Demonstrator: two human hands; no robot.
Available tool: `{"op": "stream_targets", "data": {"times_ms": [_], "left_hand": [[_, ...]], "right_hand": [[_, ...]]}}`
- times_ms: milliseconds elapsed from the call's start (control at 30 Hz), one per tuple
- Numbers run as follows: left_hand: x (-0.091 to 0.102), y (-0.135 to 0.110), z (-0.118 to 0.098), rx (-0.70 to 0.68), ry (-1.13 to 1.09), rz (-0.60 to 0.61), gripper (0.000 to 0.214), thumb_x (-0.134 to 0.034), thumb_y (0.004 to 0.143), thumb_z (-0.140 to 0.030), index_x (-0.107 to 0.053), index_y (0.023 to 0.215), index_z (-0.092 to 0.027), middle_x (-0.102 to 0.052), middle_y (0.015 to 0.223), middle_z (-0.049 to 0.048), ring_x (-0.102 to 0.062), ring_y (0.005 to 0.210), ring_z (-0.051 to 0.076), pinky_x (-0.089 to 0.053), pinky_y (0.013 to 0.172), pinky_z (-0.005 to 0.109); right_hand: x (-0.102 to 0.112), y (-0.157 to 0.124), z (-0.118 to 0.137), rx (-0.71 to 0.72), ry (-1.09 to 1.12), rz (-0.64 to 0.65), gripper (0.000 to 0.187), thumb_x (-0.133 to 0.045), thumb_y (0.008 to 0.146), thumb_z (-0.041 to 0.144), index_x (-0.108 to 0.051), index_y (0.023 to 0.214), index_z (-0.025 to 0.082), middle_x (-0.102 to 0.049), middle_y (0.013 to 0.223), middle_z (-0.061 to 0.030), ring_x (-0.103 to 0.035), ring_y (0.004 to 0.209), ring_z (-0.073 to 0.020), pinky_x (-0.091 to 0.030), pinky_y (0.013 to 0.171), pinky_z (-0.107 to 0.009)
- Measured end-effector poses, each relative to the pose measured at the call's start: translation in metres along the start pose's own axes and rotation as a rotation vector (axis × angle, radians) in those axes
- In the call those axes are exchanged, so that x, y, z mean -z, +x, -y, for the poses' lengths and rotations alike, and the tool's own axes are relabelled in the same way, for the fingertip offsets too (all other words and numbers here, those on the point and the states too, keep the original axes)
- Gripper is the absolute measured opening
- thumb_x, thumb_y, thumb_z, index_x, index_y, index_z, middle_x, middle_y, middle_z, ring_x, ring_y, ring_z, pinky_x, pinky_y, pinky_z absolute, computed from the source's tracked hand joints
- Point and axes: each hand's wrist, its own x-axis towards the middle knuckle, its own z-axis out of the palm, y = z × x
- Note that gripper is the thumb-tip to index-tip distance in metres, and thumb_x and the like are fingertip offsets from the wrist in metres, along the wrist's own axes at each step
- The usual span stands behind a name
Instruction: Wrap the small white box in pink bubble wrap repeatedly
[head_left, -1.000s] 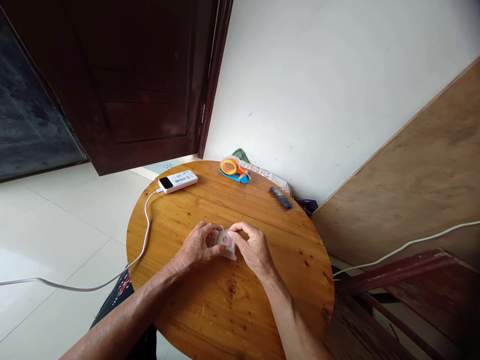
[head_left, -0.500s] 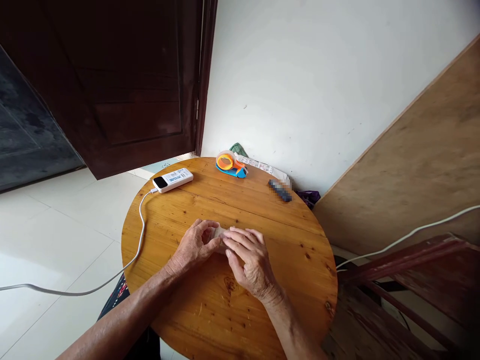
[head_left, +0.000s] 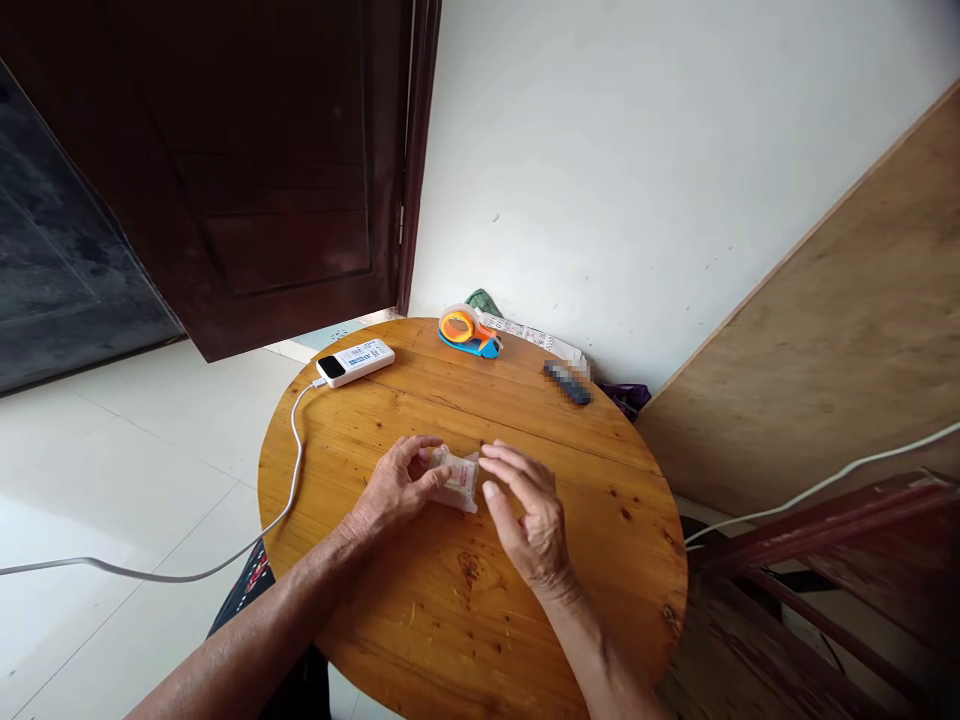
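A small flat package (head_left: 460,482) in clear, crinkled plastic wrap lies near the middle of the round wooden table, with faint reddish print showing through. My left hand (head_left: 396,488) grips its left side, thumb on the near part and fingers curled around the far edge. Just off the package's right end is my right hand (head_left: 529,515), its fingers apart and nothing in them. The wrap's right edge sticks out loosely between the two hands. My left fingers hide the package's left end.
At the table's (head_left: 360,420) back stands an orange and blue tape dispenser (head_left: 480,346). A white device (head_left: 356,363) with a black screen trails a white cable (head_left: 296,470) off the left edge. A blurred dark object (head_left: 568,382) lies back right, near the wall (head_left: 600,150).
My right hand has come off the package and moved right, its fingers spreading. More of the package shows now. My left hand keeps its hold, and the view has shifted slightly.
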Motion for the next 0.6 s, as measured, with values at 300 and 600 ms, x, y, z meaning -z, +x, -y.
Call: {"op": "stream_targets", "data": {"times_ms": [300, 600], "left_hand": [[0.011, 0.005, -0.013, 0.163, -0.118, -0.195, 0.035, -0.063, 0.068, -0.035, -0.069, 0.094, -0.013, -0.059, 0.071, -0.0006, -0.05, 0.062, 0.011, -0.041, 0.058, 0.023], [0.009, 0.002, -0.015, 0.166, -0.052, -0.088, 0.032, -0.063, 0.068, -0.039, -0.069, 0.086, -0.013, -0.067, 0.071, 0.0023, -0.058, 0.063, 0.015, -0.046, 0.06, 0.025]], "right_hand": [[-0.003, -0.005, -0.01, -0.13, 0.051, 0.051, 0.021, -0.064, 0.085, 0.025, -0.068, 0.106, 0.025, -0.066, 0.124, -0.0081, -0.061, 0.116, -0.0266, -0.048, 0.099, -0.044], [-0.002, 0.004, -0.003, -0.154, 0.068, 0.184, 0.032, -0.064, 0.081, 0.024, -0.066, 0.113, 0.025, -0.063, 0.131, -0.0084, -0.058, 0.122, -0.0268, -0.045, 0.105, -0.044]]}}
